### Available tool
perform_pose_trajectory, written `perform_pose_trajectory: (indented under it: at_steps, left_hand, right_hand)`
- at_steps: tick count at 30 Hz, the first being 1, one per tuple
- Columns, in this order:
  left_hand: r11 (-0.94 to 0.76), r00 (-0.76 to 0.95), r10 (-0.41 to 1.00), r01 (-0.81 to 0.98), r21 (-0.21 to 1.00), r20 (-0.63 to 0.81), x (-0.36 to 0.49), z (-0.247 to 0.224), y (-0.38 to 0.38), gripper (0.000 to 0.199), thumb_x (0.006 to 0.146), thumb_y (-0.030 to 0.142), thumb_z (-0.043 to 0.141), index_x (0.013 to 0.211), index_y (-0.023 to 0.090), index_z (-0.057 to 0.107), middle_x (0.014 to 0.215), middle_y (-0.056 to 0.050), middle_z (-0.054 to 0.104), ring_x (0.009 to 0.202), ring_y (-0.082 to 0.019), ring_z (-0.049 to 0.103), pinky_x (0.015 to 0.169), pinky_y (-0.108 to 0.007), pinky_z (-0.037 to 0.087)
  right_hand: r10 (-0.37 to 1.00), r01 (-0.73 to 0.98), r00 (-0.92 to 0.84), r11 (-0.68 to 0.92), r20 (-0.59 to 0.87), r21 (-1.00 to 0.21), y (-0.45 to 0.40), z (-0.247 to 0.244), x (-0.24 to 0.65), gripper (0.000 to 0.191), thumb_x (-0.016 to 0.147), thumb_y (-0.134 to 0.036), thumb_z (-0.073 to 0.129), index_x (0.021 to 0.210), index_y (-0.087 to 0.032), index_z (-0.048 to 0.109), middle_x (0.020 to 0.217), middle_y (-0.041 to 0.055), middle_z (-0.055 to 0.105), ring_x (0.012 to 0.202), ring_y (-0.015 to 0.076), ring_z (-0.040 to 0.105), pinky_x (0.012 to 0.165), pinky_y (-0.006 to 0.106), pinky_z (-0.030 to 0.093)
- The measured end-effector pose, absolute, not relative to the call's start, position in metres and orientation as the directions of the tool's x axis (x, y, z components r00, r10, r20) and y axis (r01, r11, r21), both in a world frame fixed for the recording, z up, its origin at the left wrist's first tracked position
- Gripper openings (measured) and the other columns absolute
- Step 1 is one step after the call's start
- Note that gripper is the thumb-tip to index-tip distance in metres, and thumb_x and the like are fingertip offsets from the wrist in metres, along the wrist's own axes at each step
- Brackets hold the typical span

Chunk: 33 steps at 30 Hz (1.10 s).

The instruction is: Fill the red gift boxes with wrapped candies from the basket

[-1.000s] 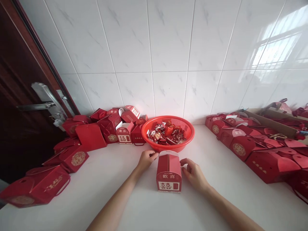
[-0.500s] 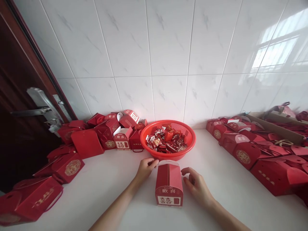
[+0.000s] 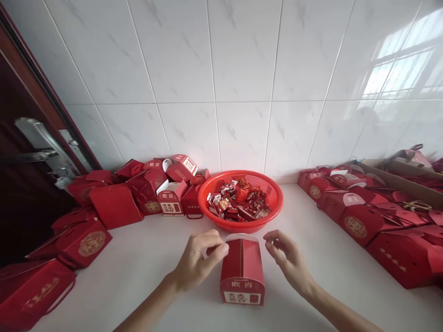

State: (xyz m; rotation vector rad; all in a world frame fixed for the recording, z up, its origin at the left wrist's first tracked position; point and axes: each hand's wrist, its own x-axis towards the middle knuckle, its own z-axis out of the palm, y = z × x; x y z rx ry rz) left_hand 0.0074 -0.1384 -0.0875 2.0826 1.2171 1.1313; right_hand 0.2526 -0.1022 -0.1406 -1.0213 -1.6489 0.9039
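Note:
A small red gift box (image 3: 242,269) with a curved top stands upright on the white surface in front of me, with Chinese characters and a cream label on its near end. Its two top panels meet at a seam, and a pale flap rises at the far end. Beside the box's upper left edge is my left hand (image 3: 199,258), fingers curled and thumb apart from them, seemingly holding nothing. My right hand (image 3: 288,262) hovers to the right of the box, fingers bent and apart, with nothing in them. Behind the box sits a red plastic basket (image 3: 277,210) of wrapped candies (image 3: 238,200).
Several red boxes (image 3: 116,207) are piled at the left, by a dark door with a metal handle (image 3: 43,154). More red boxes (image 3: 353,221) line the right side, beside an open cardboard carton (image 3: 398,182). A tiled wall (image 3: 242,83) closes off the back.
My left hand has risen and drawn back toward me along the box's left side. My right hand has lifted slightly. The box stays standing; the view has shifted slightly.

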Motion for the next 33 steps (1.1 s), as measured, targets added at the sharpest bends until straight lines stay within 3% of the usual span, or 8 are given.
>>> perform_pose_trajectory:
  at_steps: [3, 6, 10, 16, 22, 28, 31, 33]
  left_hand:
    - [-0.529, 0.448, 0.84, 0.553, 0.643, 0.306, 0.016, -0.071, -0.147, 0.033, 0.096, 0.031, 0.045, 0.078, 0.018, 0.069, 0.064, -0.001, 0.06, 0.061, -0.014, 0.052, 0.06, -0.024, 0.037]
    - [-0.583, 0.546, 0.794, 0.56, 0.589, 0.266, 0.023, -0.066, -0.15, 0.032, 0.099, 0.025, 0.039, 0.094, 0.02, 0.07, 0.077, -0.002, 0.068, 0.067, -0.015, 0.057, 0.067, -0.025, 0.04]
    - [-0.588, 0.577, 0.787, 0.592, 0.551, 0.22, 0.027, -0.065, -0.149, 0.033, 0.099, 0.023, 0.036, 0.098, 0.021, 0.069, 0.082, -0.001, 0.071, 0.067, -0.016, 0.057, 0.065, -0.026, 0.038]
    - [-0.542, 0.57, 0.806, 0.604, 0.584, 0.158, 0.023, -0.063, -0.147, 0.034, 0.099, 0.022, 0.035, 0.098, 0.022, 0.069, 0.093, -0.001, 0.075, 0.075, -0.017, 0.063, 0.069, -0.026, 0.04]
    - [-0.523, 0.537, 0.83, 0.651, 0.551, 0.152, 0.019, -0.059, -0.146, 0.036, 0.1, 0.026, 0.032, 0.081, 0.02, 0.062, 0.071, 0.0, 0.063, 0.059, -0.015, 0.051, 0.058, -0.027, 0.031]
    - [-0.402, 0.41, 0.904, 0.713, 0.575, 0.123, 0.012, -0.054, -0.147, 0.03, 0.097, 0.034, 0.044, 0.071, 0.021, 0.052, 0.061, 0.004, 0.05, 0.054, -0.012, 0.041, 0.053, -0.025, 0.03]
    - [-0.353, 0.386, 0.921, 0.766, 0.538, 0.054, 0.006, -0.049, -0.15, 0.018, 0.094, 0.032, 0.052, 0.085, 0.022, 0.064, 0.075, 0.002, 0.06, 0.066, -0.014, 0.055, 0.06, -0.023, 0.041]
    - [-0.369, 0.398, 0.916, 0.787, 0.494, 0.049, 0.001, -0.046, -0.153, 0.022, 0.091, 0.028, 0.055, 0.108, 0.027, 0.069, 0.103, -0.002, 0.065, 0.086, -0.017, 0.063, 0.072, -0.025, 0.048]
  right_hand:
    - [0.77, 0.171, -0.369, 0.607, 0.52, -0.776, -0.109, -0.102, 0.248, 0.019, 0.093, -0.031, 0.052, 0.085, -0.019, 0.064, 0.07, 0.0004, 0.06, 0.063, 0.0133, 0.05, 0.06, 0.025, 0.044]
    - [0.58, 0.199, -0.702, 0.717, 0.413, -0.668, -0.114, -0.072, 0.24, 0.016, 0.089, -0.013, 0.052, 0.078, -0.018, 0.063, 0.067, -0.0017, 0.058, 0.056, 0.0097, 0.042, 0.054, 0.022, 0.037]
    - [0.451, 0.236, -0.843, 0.8, 0.294, -0.552, -0.114, -0.06, 0.23, 0.027, 0.089, -0.012, 0.055, 0.062, -0.017, 0.053, 0.058, -0.0045, 0.049, 0.05, 0.0075, 0.032, 0.051, 0.022, 0.029]
    - [0.426, 0.261, -0.878, 0.809, 0.219, -0.527, -0.112, -0.062, 0.23, 0.025, 0.094, -0.017, 0.054, 0.069, -0.019, 0.058, 0.063, -0.0038, 0.052, 0.054, 0.0092, 0.036, 0.054, 0.023, 0.029]
    - [0.444, 0.351, -0.885, 0.834, 0.139, -0.426, -0.12, -0.05, 0.231, 0.008, 0.093, -0.022, 0.058, 0.085, -0.021, 0.058, 0.074, -0.0013, 0.06, 0.062, 0.0134, 0.048, 0.057, 0.025, 0.031]
    - [0.593, 0.547, -0.805, 0.762, 0.032, -0.347, -0.124, -0.038, 0.241, 0.007, 0.093, -0.025, 0.054, 0.087, -0.022, 0.054, 0.071, -0.0012, 0.062, 0.056, 0.0141, 0.049, 0.056, 0.027, 0.031]
    - [0.63, 0.575, -0.776, 0.717, 0.013, -0.394, -0.122, -0.035, 0.251, 0.009, 0.093, -0.03, 0.056, 0.089, -0.023, 0.056, 0.08, 0.0005, 0.068, 0.064, 0.016, 0.057, 0.06, 0.028, 0.035]
    - [0.654, 0.595, -0.757, 0.684, -0.008, -0.423, -0.12, -0.034, 0.258, 0.011, 0.092, -0.034, 0.057, 0.092, -0.024, 0.06, 0.084, 0.0018, 0.07, 0.068, 0.0179, 0.06, 0.061, 0.029, 0.037]
